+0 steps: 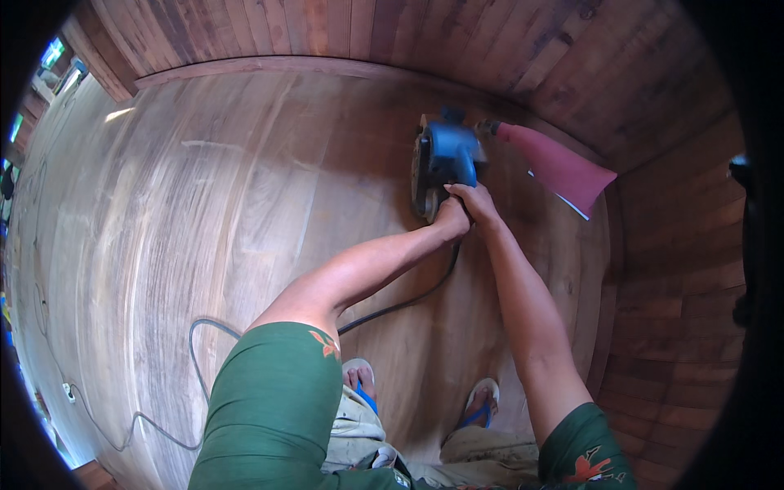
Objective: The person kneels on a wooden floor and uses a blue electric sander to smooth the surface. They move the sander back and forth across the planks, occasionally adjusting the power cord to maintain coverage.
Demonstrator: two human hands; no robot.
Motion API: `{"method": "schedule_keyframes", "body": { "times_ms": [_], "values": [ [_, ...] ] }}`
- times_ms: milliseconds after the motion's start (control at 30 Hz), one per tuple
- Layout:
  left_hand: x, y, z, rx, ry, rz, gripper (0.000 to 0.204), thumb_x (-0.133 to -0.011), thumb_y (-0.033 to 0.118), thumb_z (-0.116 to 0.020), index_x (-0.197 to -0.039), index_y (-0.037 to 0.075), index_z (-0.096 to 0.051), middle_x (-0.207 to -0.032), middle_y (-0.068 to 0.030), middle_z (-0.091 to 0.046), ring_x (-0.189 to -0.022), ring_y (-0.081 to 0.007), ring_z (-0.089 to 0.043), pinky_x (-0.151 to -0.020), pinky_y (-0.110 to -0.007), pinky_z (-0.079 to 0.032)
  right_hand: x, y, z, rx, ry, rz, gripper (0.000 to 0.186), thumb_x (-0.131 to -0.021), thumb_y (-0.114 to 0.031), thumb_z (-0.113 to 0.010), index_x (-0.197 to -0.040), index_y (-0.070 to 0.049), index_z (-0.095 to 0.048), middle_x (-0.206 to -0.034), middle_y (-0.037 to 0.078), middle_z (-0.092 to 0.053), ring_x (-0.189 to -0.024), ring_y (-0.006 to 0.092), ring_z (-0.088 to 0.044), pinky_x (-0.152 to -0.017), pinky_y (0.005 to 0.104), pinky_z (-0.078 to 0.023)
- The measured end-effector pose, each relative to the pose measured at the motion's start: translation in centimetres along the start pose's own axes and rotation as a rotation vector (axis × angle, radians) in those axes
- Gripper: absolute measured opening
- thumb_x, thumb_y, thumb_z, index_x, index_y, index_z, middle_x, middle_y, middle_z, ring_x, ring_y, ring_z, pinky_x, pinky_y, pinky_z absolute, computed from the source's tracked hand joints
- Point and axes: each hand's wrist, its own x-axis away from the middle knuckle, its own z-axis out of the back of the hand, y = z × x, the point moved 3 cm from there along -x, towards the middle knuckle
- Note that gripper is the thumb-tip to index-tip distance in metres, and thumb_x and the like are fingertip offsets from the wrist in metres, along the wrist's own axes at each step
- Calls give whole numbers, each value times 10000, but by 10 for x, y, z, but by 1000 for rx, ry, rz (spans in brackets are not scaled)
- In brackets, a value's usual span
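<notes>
Wood-plank floor (237, 196), blue belt sander (451, 145) on it.
Left hand (454, 216) and right hand (477, 202) together, both gripping rear handle (466, 168); body just ahead, red dust bag (557, 160) ahead-right, cord (412, 298) behind.

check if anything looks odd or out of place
No spill or breakage stands out. The one oddity: the thin black cord lies in loose loops across the brown plank floor, passing just ahead of the left blue-strapped sandal, untidy and perhaps a trip risk.

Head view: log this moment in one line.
left hand: gripping belt sander; right hand: gripping it too; wooden floor: beneath sander; red dust bag: sander's right
</notes>
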Motion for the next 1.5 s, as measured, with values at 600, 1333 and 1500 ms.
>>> {"method": "schedule_keyframes", "body": {
  "times_ms": [600,1333,1500],
  "values": [
    [-5,-135,314,-434,1172,540,707,-931,322,-570,-1507,-18,-340,-1607,-240,-300,-1489,-378,-288,-1190,-594,-227,86,7,-39,-288,260,-132,216,-848,-201,-764,-800,-54,-613,-596,27,-534,-488,134,-507,-474,305,-406],
    [1,-128,293,-951,897,939,849,-999,646,-340,-1631,113,-149,-1678,-256,-53,-1561,-403,-58,-1191,-674,-115,-3,-30,23,-332,233,-371,139,-806,-151,-705,-764,-64,-604,-551,56,-514,-459,187,-501,-496,348,-410],
    [5,-111,298,-975,882,944,848,-998,644,-340,-1631,113,-151,-1677,-255,-61,-1559,-406,-68,-1188,-678,-126,-20,-62,27,-305,292,-399,144,-798,-159,-721,-761,-62,-622,-549,55,-517,-458,187,-504,-499,341,-406]
  ]
}}
